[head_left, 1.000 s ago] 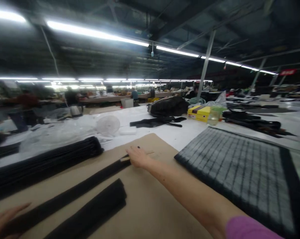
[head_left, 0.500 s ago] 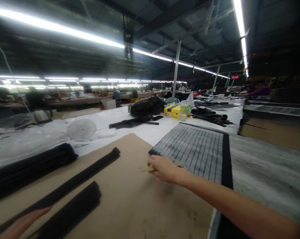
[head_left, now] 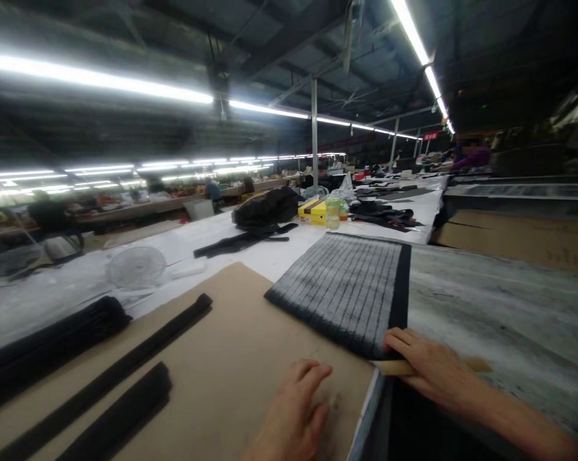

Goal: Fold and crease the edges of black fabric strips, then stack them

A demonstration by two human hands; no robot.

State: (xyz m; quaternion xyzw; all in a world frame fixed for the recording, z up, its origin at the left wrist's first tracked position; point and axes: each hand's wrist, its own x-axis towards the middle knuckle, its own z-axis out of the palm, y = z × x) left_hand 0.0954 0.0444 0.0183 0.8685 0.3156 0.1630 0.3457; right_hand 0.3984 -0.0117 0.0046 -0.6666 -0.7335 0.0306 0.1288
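Note:
My right hand (head_left: 425,362) is closed round a flat, pale wooden strip (head_left: 394,367), and its fingertips touch the near right corner of a striped grey fabric panel (head_left: 341,285) with dark edges. The panel lies partly over brown cardboard (head_left: 231,358). To the left of it, my left hand (head_left: 296,410) hovers at the cardboard with fingers apart and nothing in them. Two black fabric strips, a long narrow one (head_left: 116,378) and a shorter wide one (head_left: 125,410), rest on the cardboard's left side.
A thick black bundle (head_left: 53,346) lies at the left, near a clear round fan cover (head_left: 136,266). Farther back are a dark bag (head_left: 267,208), a yellow box (head_left: 312,211) and a jar (head_left: 333,214). A mottled grey surface (head_left: 490,307) extends rightward. A person in purple (head_left: 473,158) is far off.
My right hand has moved with the wooden strip from the panel's left corner to its near right corner. My left hand has come from the black strips toward the middle. The view has turned slightly.

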